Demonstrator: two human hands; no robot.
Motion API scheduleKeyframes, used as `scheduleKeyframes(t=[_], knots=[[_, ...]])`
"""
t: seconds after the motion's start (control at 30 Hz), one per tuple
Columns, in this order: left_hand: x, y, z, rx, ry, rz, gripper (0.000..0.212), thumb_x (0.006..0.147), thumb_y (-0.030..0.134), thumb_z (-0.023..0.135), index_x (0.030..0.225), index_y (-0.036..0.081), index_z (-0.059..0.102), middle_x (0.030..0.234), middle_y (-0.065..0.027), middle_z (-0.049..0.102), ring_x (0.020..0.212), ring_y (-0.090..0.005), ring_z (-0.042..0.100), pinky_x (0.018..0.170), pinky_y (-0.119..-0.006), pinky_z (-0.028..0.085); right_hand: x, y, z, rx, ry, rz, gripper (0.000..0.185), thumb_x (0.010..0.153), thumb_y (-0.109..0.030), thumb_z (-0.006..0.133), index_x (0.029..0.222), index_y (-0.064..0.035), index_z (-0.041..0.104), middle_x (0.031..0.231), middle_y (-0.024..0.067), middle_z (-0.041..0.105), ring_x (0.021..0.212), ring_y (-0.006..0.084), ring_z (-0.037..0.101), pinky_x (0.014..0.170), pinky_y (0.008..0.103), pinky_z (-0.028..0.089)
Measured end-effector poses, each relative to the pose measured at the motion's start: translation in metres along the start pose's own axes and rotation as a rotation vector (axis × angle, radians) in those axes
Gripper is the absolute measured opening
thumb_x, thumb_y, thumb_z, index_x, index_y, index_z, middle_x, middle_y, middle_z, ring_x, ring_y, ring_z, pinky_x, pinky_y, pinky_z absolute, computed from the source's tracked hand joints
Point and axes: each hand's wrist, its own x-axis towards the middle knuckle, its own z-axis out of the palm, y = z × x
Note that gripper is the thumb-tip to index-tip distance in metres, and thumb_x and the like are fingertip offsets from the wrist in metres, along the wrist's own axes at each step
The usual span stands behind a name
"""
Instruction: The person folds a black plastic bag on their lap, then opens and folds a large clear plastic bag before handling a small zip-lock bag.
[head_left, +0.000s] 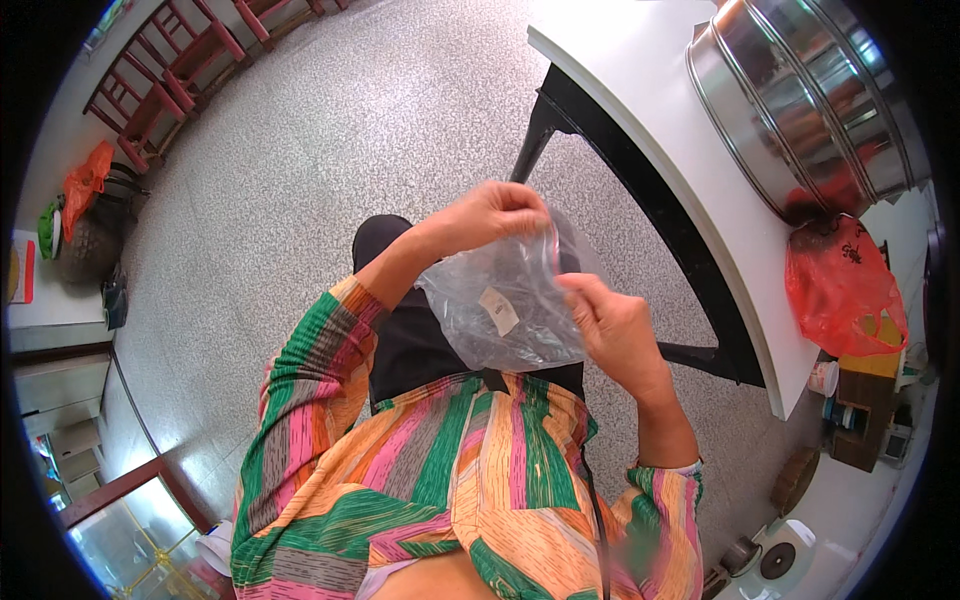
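Observation:
A clear plastic zip bag (457, 300) hangs above my lap, its mouth edged with a pink-red seal strip. My left hand (499, 217) pinches the upper end of that strip between thumb and fingers. Lower down and to the right, my right hand (611, 322) grips the other end of the mouth. A small paper slip (499, 311) bearing writing shows at the bag, but I cannot tell if it lies inside or on the outside. Behind the bag are my dark trousers (412, 337).
To the right stands a white table (645, 82) with black legs. On it are stacked metal steamer tiers (795, 105) and a red plastic bag (847, 292). Red wooden chairs (150, 112) line the far-left wall. A dark textured pot (94, 247) sits near an orange bag (88, 180).

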Motion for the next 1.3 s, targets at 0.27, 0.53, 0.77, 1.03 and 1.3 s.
scheduleKeyframes(t=[0.27, 0.53, 0.77, 1.03, 1.3], knots=[[-0.013, 0.014, 0.007, 0.028, 0.412, 0.135, 0.019, 0.091, 0.02, 0.062, 0.097, 0.002, 0.067, 0.085, -0.0008, 0.065, 0.081, -0.0076, 0.057, 0.077, -0.023, 0.047, 0.008, 0.022, -0.022, -0.021, 0.247, 0.247, 0.013, 0.083, -0.015, 0.068, 0.09, -0.0044, 0.065, 0.086, 0.0119, 0.065, 0.073, 0.0201, 0.063, 0.064, 0.0317, 0.048], [-0.033, 0.046, 0.013, 0.022, 0.392, 0.187, 0.016, 0.091, 0.017, 0.061, 0.096, 0.003, 0.067, 0.086, -0.0003, 0.065, 0.08, -0.0072, 0.057, 0.075, -0.022, 0.047, 0.025, 0.001, -0.037, 0.099, 0.264, 0.054, 0.04, 0.071, -0.024, 0.078, 0.103, -0.0056, 0.063, 0.131, 0.0187, 0.049, 0.121, 0.0329, 0.049, 0.099, 0.0405, 0.04], [-0.04, 0.078, 0.026, 0.427, 0.472, 0.395, 0.015, 0.088, 0.015, 0.065, 0.094, 0.001, 0.067, 0.084, -0.0027, 0.062, 0.077, -0.0082, 0.057, 0.069, -0.022, 0.047, 0.057, -0.026, -0.036, 0.326, -0.007, 0.036, 0.031, 0.076, -0.018, 0.074, 0.1, -0.0013, 0.064, 0.1, 0.0141, 0.066, 0.09, 0.023, 0.065, 0.08, 0.0336, 0.05], [-0.049, 0.081, 0.022, 0.45, 0.543, 0.335, 0.016, 0.088, 0.018, 0.064, 0.088, 0.002, 0.067, 0.081, -0.0016, 0.059, 0.074, -0.0071, 0.055, 0.065, -0.022, 0.045, 0.068, -0.035, -0.026, 0.106, 0.153, -0.149, 0.015, 0.077, -0.016, 0.071, 0.086, -0.0046, 0.067, 0.079, 0.0071, 0.063, 0.072, 0.0207, 0.062, 0.064, 0.0329, 0.049], [-0.051, 0.077, 0.02, 0.59, 0.646, 0.361, 0.018, 0.088, 0.019, 0.066, 0.085, 0.002, 0.066, 0.071, 0.0008, 0.057, 0.06, -0.0028, 0.046, 0.052, -0.019, 0.039, 0.071, -0.037, -0.013, -0.053, 0.306, -0.255, 0.01, 0.077, -0.013, 0.07, 0.084, -0.0061, 0.066, 0.079, 0.0066, 0.064, 0.073, 0.0225, 0.061, 0.064, 0.0333, 0.049]])
